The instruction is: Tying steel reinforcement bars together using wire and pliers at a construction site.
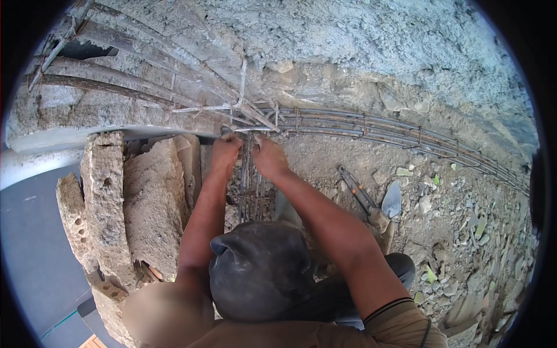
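Both of my hands are at a corner where steel reinforcing bars meet. My left hand (227,150), fingers curled, is just left of a rebar cage (247,174) that runs towards my knee. My right hand (269,157) is bent close to the same cage on its right side, thumb upward. Whether either hand grips a bar or a wire is hidden by the fingers. Just beyond them lies a pale bar end (252,129). A long rebar cage with stirrups (361,125) stretches right along the wall's foot from this corner.
Thick rusty bars (126,89) slope in from the upper left. Broken masonry slabs (152,204) stand on the left. Pincers (357,188) and a pointing trowel (391,200) lie right of my right forearm, among rubble (452,243). A rough wall (391,39) rises ahead.
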A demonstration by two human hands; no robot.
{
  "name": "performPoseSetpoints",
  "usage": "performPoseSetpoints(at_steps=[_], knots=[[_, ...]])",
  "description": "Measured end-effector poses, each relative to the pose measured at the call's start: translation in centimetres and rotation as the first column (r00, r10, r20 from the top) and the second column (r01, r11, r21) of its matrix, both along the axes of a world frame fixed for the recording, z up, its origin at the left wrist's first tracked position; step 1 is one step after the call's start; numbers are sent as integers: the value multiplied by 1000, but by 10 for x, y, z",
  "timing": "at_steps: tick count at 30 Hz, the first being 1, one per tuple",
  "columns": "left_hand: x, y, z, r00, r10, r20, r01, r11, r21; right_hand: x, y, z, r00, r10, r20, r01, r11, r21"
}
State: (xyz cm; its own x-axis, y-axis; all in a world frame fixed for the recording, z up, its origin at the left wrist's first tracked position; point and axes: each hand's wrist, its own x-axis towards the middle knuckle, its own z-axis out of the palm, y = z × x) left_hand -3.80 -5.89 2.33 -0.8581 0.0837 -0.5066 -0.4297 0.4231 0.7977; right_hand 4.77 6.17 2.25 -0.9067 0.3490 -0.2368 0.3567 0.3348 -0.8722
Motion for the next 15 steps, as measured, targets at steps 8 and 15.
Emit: performPoseSetpoints(at_steps=[8,15], knots=[[-6,-1,2,789,-560,-254,442,804,-398,-4,3,20,988,152,39,-149,987,-60],[-14,7,6,878,-456,-147,380,850,-365,19,-37,32,1000,-11,1,11,991,-135]])
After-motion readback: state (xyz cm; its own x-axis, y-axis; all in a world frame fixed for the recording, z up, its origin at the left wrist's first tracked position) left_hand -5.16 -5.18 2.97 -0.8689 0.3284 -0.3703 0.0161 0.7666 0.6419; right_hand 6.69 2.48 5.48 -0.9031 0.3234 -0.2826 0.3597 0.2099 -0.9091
